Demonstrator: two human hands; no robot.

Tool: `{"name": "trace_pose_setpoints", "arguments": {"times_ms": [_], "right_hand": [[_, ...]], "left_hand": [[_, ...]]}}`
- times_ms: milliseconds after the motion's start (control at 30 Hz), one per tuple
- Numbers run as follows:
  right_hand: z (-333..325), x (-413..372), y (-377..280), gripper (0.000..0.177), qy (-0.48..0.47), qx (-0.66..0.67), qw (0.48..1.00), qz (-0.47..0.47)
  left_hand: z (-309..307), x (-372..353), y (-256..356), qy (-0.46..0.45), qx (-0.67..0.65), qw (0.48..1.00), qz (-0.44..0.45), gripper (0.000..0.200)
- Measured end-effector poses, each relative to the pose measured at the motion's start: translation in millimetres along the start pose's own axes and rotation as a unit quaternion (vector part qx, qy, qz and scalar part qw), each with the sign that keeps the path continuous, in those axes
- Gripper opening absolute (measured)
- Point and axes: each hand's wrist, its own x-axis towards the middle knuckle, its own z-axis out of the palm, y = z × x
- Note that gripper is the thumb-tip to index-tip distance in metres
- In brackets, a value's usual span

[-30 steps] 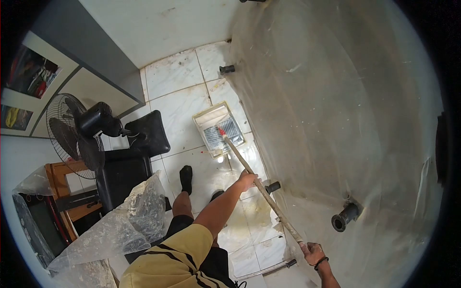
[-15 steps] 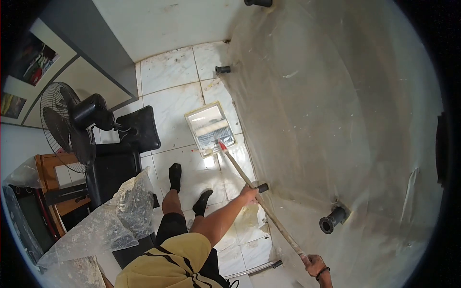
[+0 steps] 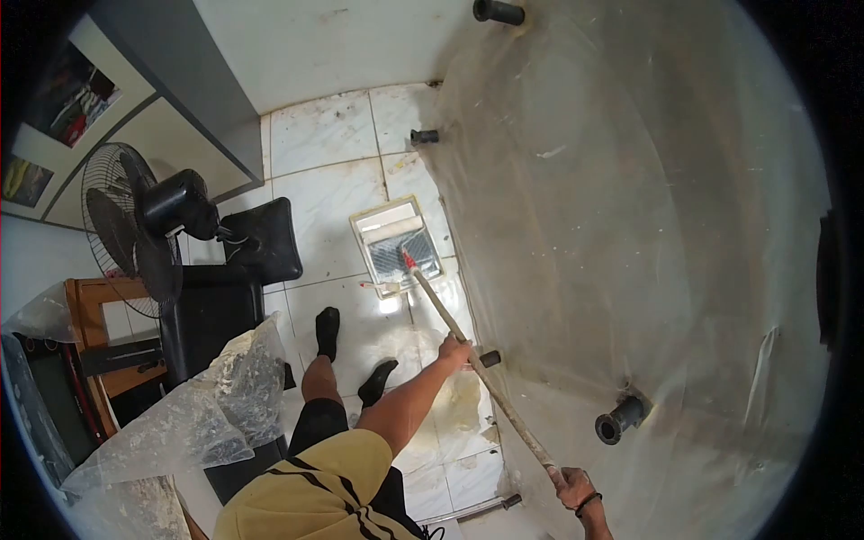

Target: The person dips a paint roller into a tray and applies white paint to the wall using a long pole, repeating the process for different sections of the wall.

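A paint roller (image 3: 393, 229) with a white sleeve lies across the upper part of a paint tray (image 3: 362, 256) on the floor. Its red grip joins a long wooden pole (image 3: 504, 402) that slants down to the right. Partway along the pole, my left hand (image 3: 456, 349) is wrapped round it, near a short black pipe stub (image 3: 489, 359). My right hand (image 3: 577, 489), with a dark band at the wrist, grips the pole close to its lower end. A small paintbrush (image 3: 385, 286) rests at the tray's near edge.
Plastic sheeting (image 3: 576, 270) covers the wall on the right, with black pipe stubs (image 3: 621, 421) sticking out. To the left stand a black chair (image 3: 211, 315), a fan (image 3: 135, 225) and a cabinet (image 3: 180, 117). Crumpled plastic (image 3: 207, 414) hangs near my legs. White tiles (image 3: 324, 207) form the floor.
The roller has moved up the tray, away from me, exposing more of the ridged slope. Both hands and the pole have shifted slightly up and left.
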Motion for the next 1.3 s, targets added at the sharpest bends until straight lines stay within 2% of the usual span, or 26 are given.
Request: {"name": "trace_pose_setpoints", "arguments": {"times_ms": [33,100,133,233,333,367,400,533,567,600,633,700,767,867,1033,1100,1233,1300], "right_hand": [[-1.9,2.2,-3.3,0.061,0.002,0.005,1.000,-0.003],[-4.3,-3.4,-5.2,0.061,0.003,0.013,1.000,-0.006],[-8.7,-12.0,-2.6,0.059,-0.005,0.008,1.000,-0.005],[-17.4,-35.4,12.0,0.057,-0.016,0.001,1.000,0.001],[-32.0,-64.3,14.9,0.057,-0.031,-0.025,0.998,0.048],[-39.7,-75.6,12.8,0.047,-0.050,-0.006,0.999,0.020],[-43.7,-80.9,11.4,0.040,-0.069,0.015,0.997,-0.007],[-34.5,-62.5,18.7,0.038,-0.075,0.014,0.997,-0.001],[-27.0,-50.5,18.0,0.047,-0.057,-0.025,0.998,0.014],[-19.9,-41.4,17.8,0.058,-0.040,-0.064,0.997,0.028],[-15.5,-34.5,15.5,0.058,-0.043,-0.066,0.996,0.031],[-13.7,-13.6,3.3,0.059,-0.007,-0.021,1.000,0.006],[-12.1,1.6,-7.1,0.059,-0.006,-0.007,1.000,-0.012],[-16.7,11.9,-22.3,0.059,-0.012,0.000,1.000,-0.020],[-22.4,9.3,-28.4,0.058,-0.019,-0.014,1.000,-0.008],[-26.0,1.0,-21.2,0.061,-0.032,-0.015,0.999,0.017],[-38.5,-26.6,5.0,0.060,-0.062,-0.018,0.996,0.054],[-43.4,-41.5,13.2,0.057,-0.075,-0.067,0.991,0.086]], "left_hand": [[-4.1,-13.2,18.6,0.003,0.001,1.000,0.002,0.034],[-8.4,-65.1,67.2,-0.058,-0.126,0.987,-0.082,0.038],[-3.9,-71.6,62.3,-0.070,-0.167,0.980,-0.083,0.041],[10.6,-96.3,58.0,-0.091,-0.174,0.977,-0.087,0.043],[27.5,-121.9,50.6,-0.108,-0.175,0.972,-0.110,0.042],[32.1,-126.1,44.2,-0.109,-0.177,0.972,-0.109,0.042],[37.2,-126.1,34.7,-0.107,-0.167,0.974,-0.111,0.043],[34.5,-112.0,27.1,-0.096,-0.156,0.975,-0.126,0.041],[30.1,-105.4,24.9,-0.093,-0.151,0.977,-0.122,0.039],[23.2,-112.2,50.0,-0.054,-0.065,0.991,-0.105,0.037],[16.9,-108.8,63.5,-0.049,-0.092,0.989,-0.107,0.036],[11.1,-27.3,14.9,-0.036,-0.038,0.998,-0.026,0.034],[-6.5,-56.5,67.2,-0.039,-0.068,0.996,-0.039,0.032],[-21.0,-58.0,86.1,-0.066,-0.121,0.988,-0.064,0.031],[-17.6,-48.2,81.8,-0.086,-0.136,0.983,-0.091,0.032],[-9.3,-54.4,74.1,-0.101,-0.143,0.977,-0.118,0.031],[19.6,-84.1,54.5,-0.108,-0.168,0.975,-0.099,0.030],[35.2,-94.6,35.8,-0.114,-0.203,0.966,-0.113,0.035]]}}
